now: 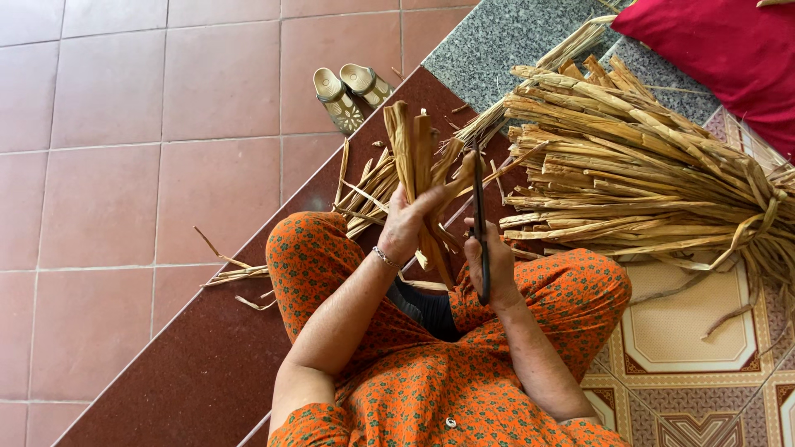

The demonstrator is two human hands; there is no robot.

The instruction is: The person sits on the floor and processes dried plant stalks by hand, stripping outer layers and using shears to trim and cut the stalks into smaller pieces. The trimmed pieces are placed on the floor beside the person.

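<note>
My left hand, with a thin bracelet at the wrist, grips a small bunch of dried tan plant strips that stand upright above my knees. My right hand is closed around the handles of dark scissors. Their blades point up, right beside the bunch and against its right edge. Both hands are over my lap, which is covered in orange patterned cloth.
A big tied bundle of the same dried strips lies to the right. Loose scraps lie on the dark red step, and a pair of sandals stands on the pink tiles. A red cushion is at top right.
</note>
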